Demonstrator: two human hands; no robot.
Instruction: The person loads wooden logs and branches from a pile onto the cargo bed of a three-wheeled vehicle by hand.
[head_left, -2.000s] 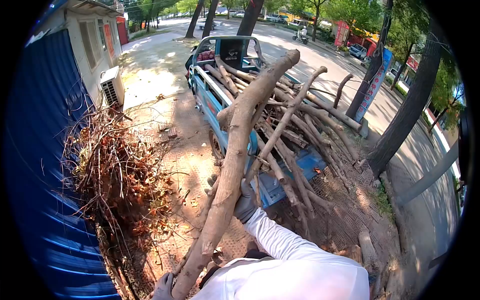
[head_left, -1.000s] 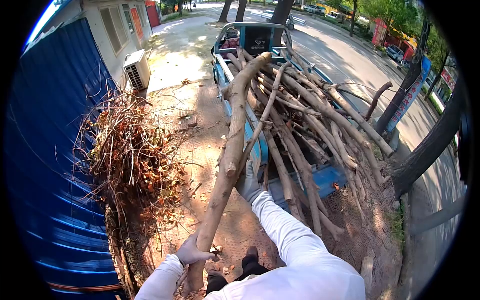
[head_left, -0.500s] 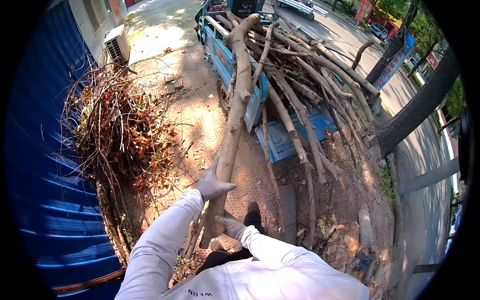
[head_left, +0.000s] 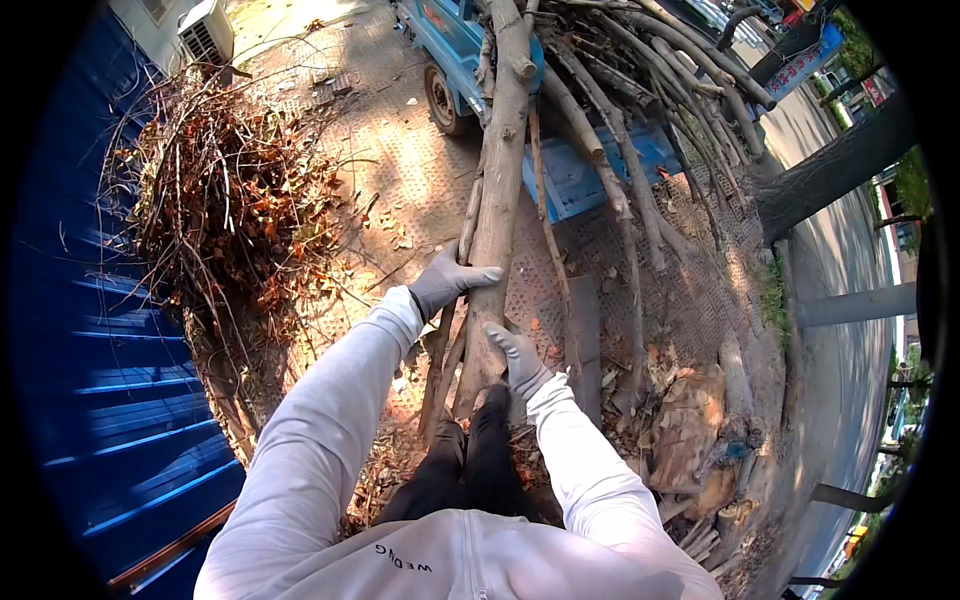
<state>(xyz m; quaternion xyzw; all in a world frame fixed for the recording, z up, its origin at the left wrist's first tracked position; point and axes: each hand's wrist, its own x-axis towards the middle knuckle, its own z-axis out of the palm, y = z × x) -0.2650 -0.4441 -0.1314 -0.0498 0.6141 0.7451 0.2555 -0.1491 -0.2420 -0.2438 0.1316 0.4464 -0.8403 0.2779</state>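
Observation:
A thick log [head_left: 497, 200] slopes from near my feet up to the blue cart [head_left: 462, 50], its upper part lying over the cart's edge. My left hand [head_left: 446, 280], in a grey glove, grips the log from its left side, thumb across the top. Lower down, my right hand [head_left: 518, 358], also gloved, presses against the log's right side with its fingers spread. Thinner branches [head_left: 447, 365] run along the log's left side. More branches [head_left: 600, 110] are heaped in the cart and hang over its lowered blue tailgate [head_left: 600, 170].
A pile of twigs and dry leaves [head_left: 225, 200] lies on the left beside a blue metal wall [head_left: 130, 400]. An air conditioner unit [head_left: 206, 32] stands beyond it. On the right are a tree trunk [head_left: 840, 170], a cut stump [head_left: 688, 425] and the road [head_left: 850, 400].
The view has tipped down and the cart has moved up in it. My right hand has gone from the upper log to its lower end; my left hand has shifted up the log.

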